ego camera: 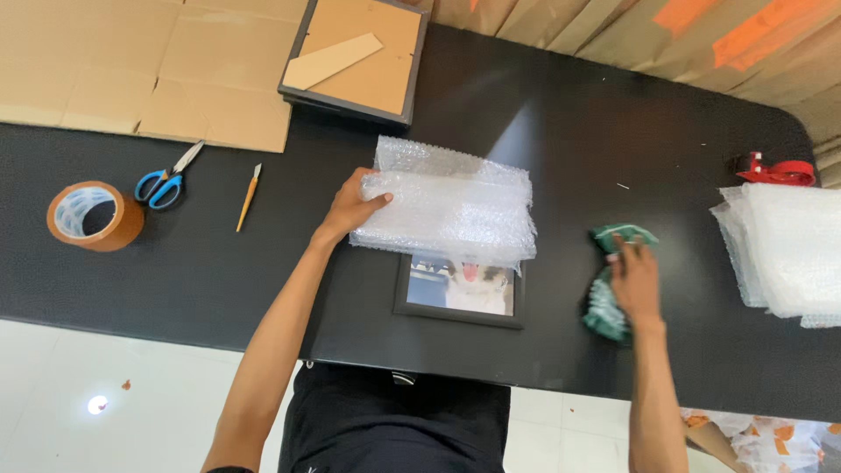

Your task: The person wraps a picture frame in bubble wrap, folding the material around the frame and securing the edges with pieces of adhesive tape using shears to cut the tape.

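Bubble wrap sheet (447, 206), folded, lies across the upper part of a dark picture frame (460, 298) near the middle of the black tabletop (569, 131). Its long axis runs left to right; only the frame's lower strip shows below it.

Left hand (350, 208) is at the wrap's left edge, fingers closed over the folded layer, thumb on top: pinching the wrap. This hand is the nearer one; it touches the wrap.

Right hand (635, 280) is well apart, off to the right of the frame, fingers curled down onto a crumpled green cloth (604, 302). It does not touch the wrap or the frame.

Farther off: flattened cardboard (149, 70) at upper left, a second frame (359, 57) lying back-up beside it, a stack of bubble wrap sheets (784, 250) at the right edge, a red tape dispenser (775, 169) above that stack. At left, a roll of brown tape (95, 216), blue-handled scissors (166, 181), a small craft knife (249, 196).
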